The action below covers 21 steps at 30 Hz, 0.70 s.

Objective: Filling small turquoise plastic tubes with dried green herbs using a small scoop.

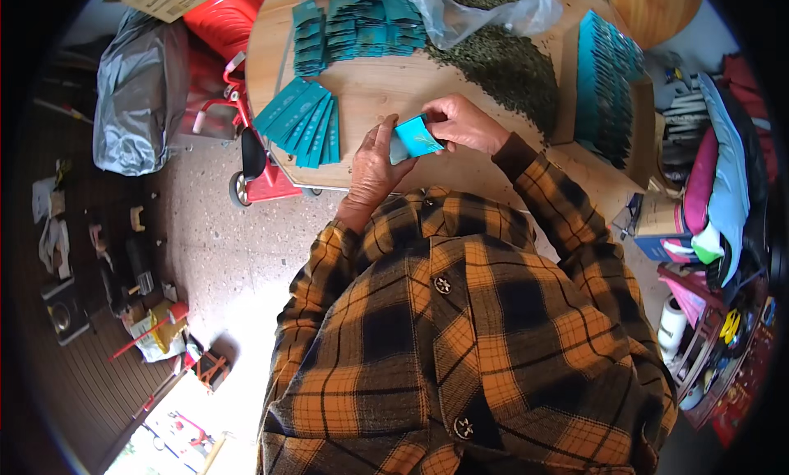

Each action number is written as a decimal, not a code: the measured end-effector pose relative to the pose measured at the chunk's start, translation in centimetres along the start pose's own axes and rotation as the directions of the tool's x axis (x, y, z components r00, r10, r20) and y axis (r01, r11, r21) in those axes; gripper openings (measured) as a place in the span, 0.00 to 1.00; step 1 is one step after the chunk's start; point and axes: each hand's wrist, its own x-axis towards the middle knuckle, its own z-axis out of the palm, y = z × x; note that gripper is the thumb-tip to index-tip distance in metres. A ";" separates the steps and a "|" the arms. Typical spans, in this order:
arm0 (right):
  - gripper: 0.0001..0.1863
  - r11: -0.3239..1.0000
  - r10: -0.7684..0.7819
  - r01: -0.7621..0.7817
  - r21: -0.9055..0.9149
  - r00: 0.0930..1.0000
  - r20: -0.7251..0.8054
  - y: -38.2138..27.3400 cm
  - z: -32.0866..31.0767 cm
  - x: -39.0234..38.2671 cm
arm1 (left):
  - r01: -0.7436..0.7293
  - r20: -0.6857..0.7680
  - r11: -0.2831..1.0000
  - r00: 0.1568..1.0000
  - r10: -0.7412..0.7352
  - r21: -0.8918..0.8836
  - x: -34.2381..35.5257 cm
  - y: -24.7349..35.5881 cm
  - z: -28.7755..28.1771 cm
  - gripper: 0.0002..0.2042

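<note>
Sitting at the round wooden tabletop (370, 89), which is filling the upper middle of the frame; the person's plaid-sleeved forearms are coming in from the lower edge. A loose heap of dark green dried leaves (501, 64) is spreading over the upper right of the tabletop, running out of a clear plastic bag (485, 11) at the top edge. A cardboard box (604, 105) at right of the frame is holding a row of teal packets standing on edge. A stack of teal packets (357, 23) is lying at upper middle, and a fan of teal packets (304, 122) is lying flat left of centre, near the tabletop's rim.

The teal packet (417, 136) in hand is sitting just above frame centre, off the tabletop surface, directly between both hands. Its long axis is running roughly left-right in the frame, tilted slightly up at the right end.

The left hand (374, 167) is gripping it from below left, fingers curled and thumb pressing against the left end. The right hand (464, 123) is pinching the upper right end with fingertips closed on it. Both hands are touching the packet, so neither is nearer. The leaf heap is lying up and right of the hands, closer to the right hand; the fan is lying to the left, closer to the left hand.
</note>
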 end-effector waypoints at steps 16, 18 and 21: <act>0.09 0.986 0.150 -0.158 -0.056 0.981 -0.120 1.1 -0.2 -2.9 | -0.089 0.048 0.996 0.995 0.090 -0.022 0.2 0.9 2.4 0.32; 0.13 0.980 0.191 -0.196 -0.044 0.977 -0.099 1.2 -0.3 -3.2 | -0.089 0.043 0.995 0.995 0.091 -0.042 0.0 1.0 2.8 0.33; 0.13 0.978 0.191 -0.198 -0.058 0.976 -0.108 1.3 -0.6 -3.5 | -0.073 0.073 0.995 0.994 0.078 -0.063 0.1 1.2 3.3 0.33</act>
